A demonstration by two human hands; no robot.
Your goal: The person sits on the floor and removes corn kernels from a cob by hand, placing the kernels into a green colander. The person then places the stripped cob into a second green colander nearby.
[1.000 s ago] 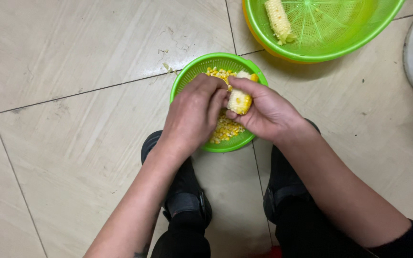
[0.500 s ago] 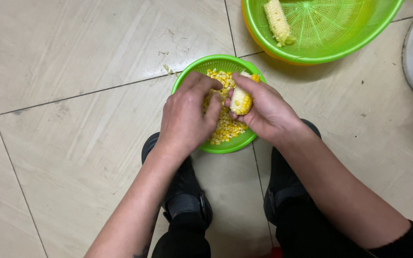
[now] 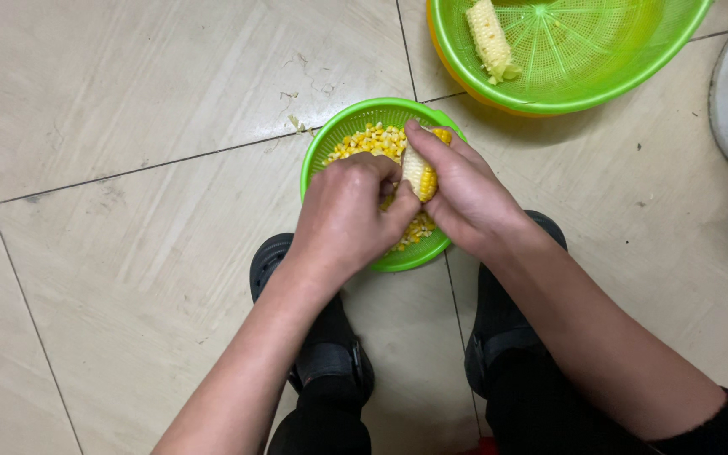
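Gripping corn cob (image 3: 420, 175) with both hands' grip closed, left hand (image 3: 349, 217), right hand (image 3: 465, 192), above kernel basket (image 3: 330, 147), bare cob (image 3: 490, 38) beyond.

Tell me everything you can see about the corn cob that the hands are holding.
The cob is short and pale yellow, partly stripped: bare at its upper end, with yellow kernels left on the lower right part. It is held roughly upright, tilted slightly, above the small green bowl of loose kernels. The right hand wraps it from the right, a finger along its top; the left hand presses against it from the left, hiding its lower end.
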